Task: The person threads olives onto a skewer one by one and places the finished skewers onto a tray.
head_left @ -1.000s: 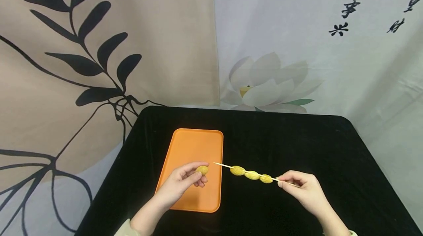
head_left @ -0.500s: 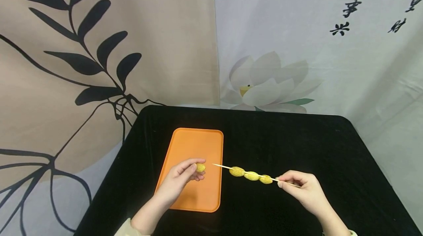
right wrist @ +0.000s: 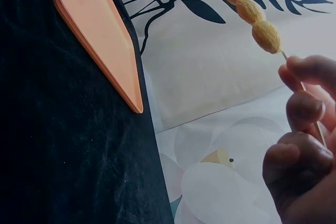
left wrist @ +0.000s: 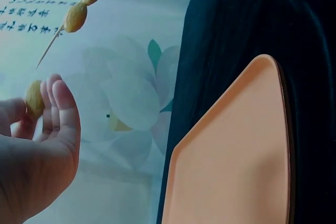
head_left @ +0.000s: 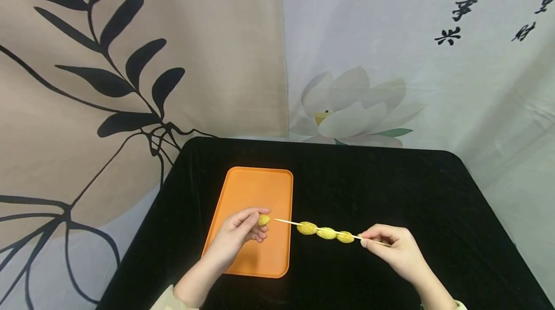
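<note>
My left hand (head_left: 236,235) pinches a small yellow oval fruit (head_left: 263,219) with a wrinkled skin between thumb and fingers, above the orange tray. From the right, my right hand (head_left: 398,245) holds a thin bamboo skewer (head_left: 286,222) near its back end. Three similar yellow fruits (head_left: 326,233) are threaded along the skewer's middle. Its bare pointed tip faces the loose fruit, a small gap away. In the left wrist view the tip stands just above the held fruit (left wrist: 34,99). Fingers of the right hand (right wrist: 310,140) curl round the skewer in the right wrist view.
An orange rectangular tray (head_left: 260,187) lies on the left part of a table with a black cloth (head_left: 368,184). Behind the table hangs a printed fabric backdrop (head_left: 234,59) with dark leaves, a pale lotus and writing.
The skewer and right hand have shifted slightly left, bringing the tip closer to the loose fruit. The left hand first drew back a little to the left, then stayed nearly in place.
</note>
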{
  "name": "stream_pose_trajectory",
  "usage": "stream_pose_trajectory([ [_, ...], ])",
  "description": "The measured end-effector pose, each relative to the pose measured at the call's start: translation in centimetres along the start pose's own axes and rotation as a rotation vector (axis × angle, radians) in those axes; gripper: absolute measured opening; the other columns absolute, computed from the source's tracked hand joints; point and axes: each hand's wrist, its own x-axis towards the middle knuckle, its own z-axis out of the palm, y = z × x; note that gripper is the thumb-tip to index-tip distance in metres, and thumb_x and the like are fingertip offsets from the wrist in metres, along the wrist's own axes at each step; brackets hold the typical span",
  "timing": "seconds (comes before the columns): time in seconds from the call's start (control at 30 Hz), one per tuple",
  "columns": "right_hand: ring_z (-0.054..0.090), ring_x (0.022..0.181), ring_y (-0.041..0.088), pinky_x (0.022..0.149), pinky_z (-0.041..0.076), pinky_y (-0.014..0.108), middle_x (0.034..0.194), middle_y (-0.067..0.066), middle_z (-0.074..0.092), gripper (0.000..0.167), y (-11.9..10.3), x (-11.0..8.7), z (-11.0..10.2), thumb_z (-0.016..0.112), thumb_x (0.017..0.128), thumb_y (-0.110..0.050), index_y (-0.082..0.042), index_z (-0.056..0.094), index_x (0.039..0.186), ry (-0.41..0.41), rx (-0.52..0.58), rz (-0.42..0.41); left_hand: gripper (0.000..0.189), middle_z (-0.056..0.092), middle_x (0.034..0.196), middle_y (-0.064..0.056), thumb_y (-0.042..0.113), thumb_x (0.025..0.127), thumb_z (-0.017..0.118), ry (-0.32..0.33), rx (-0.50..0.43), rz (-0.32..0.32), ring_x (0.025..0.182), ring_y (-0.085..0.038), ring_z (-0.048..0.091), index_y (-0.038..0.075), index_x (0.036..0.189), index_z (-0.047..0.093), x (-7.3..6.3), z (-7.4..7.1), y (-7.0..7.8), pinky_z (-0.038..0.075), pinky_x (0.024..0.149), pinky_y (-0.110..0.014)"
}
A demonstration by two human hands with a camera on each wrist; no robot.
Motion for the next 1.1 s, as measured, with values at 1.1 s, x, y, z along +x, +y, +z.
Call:
stream_pose_trajectory([
  [1.1,0.044,0.05,0.005,0.04,0.038,0.028,0.071,-0.005,0.062,0.019,-1.2,0.0,-0.2,0.072,0.081,0.006,-0.013,0.073,0.084,0.027,-0.023,-0.015,0.032,0.067,0.103,-0.018,0.018,0.1,0.054,-0.033,0.107,0.093,0.092,-0.025,0.067,-0.007,0.12,0.059,-0.4,0.3,0.7,0.055,0.082,-0.034],
])
